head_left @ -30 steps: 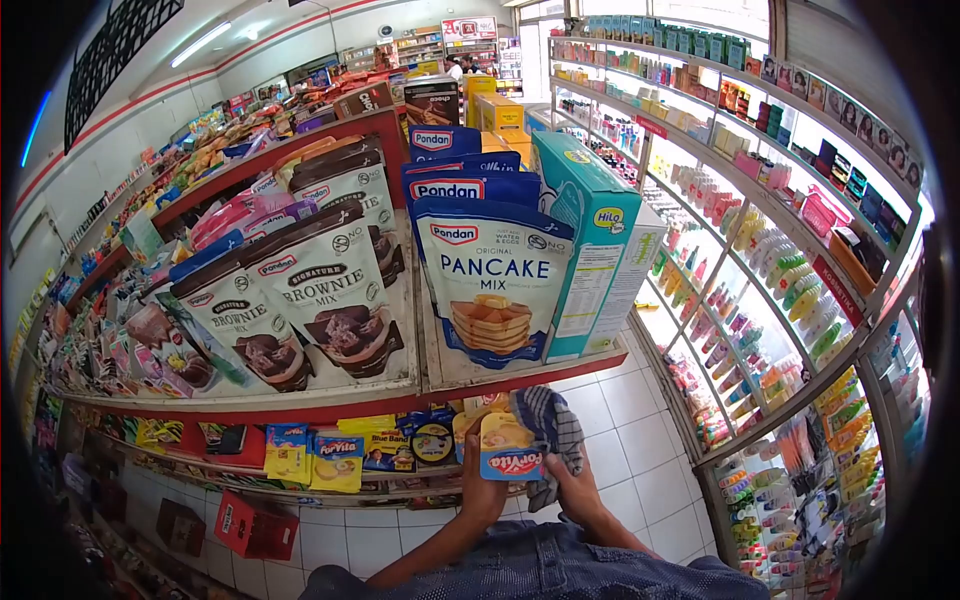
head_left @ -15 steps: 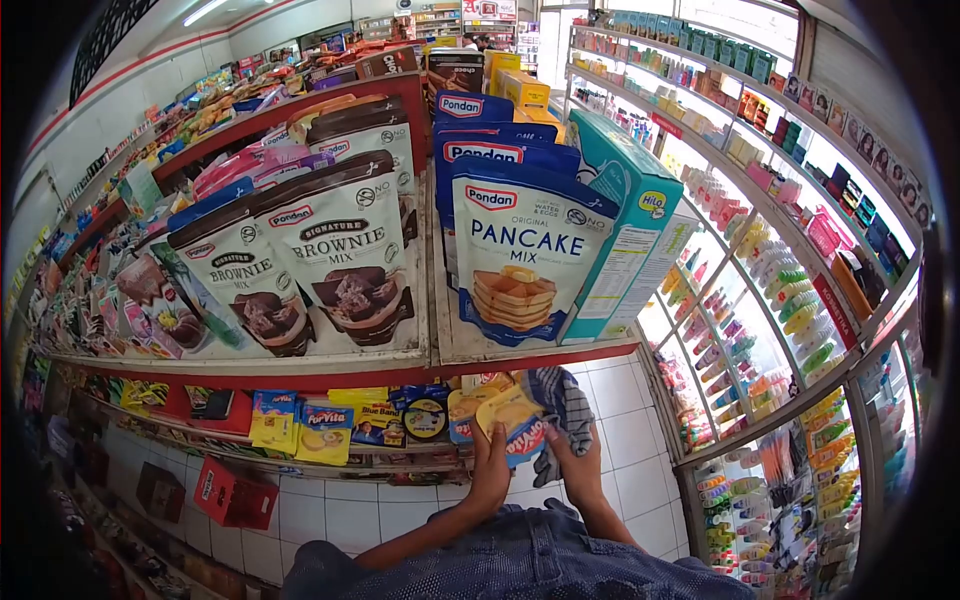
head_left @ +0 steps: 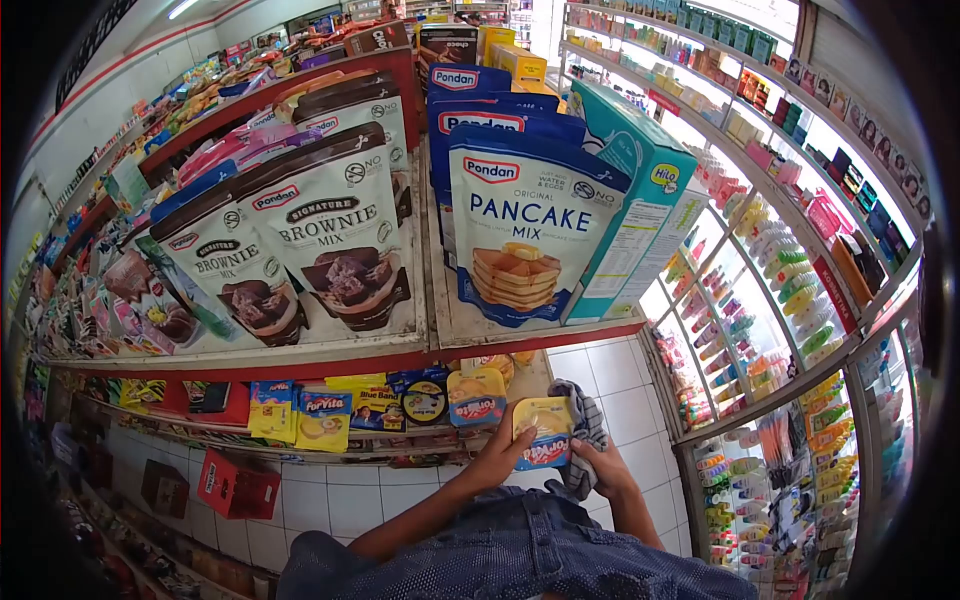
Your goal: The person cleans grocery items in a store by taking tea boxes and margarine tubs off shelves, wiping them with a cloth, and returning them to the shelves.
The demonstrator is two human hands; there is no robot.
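My left hand point(head_left: 507, 441) grips the left side of a yellow and blue Forvita margarine tub point(head_left: 546, 420), held in front of my body. A dark striped cloth point(head_left: 586, 412) is bunched against the tub's right side. My right hand point(head_left: 601, 468) is closed on this cloth, its thumb by the tub's lower right corner. Another Forvita tub point(head_left: 477, 397) stands on the lower shelf, just left of and beyond my hands. Beside it are a round dark blue tub point(head_left: 425, 402) and a yellow Blue Band packet point(head_left: 379, 409).
Pancake mix pouches point(head_left: 530, 225), brownie mix pouches point(head_left: 335, 235) and a teal Hilo box point(head_left: 640, 200) stand on the upper shelf, whose red edge point(head_left: 250, 374) overhangs the lower one. A red box point(head_left: 237, 485) sits on the tiled floor. Glazed shelving point(head_left: 760, 330) lines the right side.
Both hands have moved right with the tub and cloth, away from the shelf. The Forvita tub on the lower shelf now shows fully. The whole view has shifted slightly.
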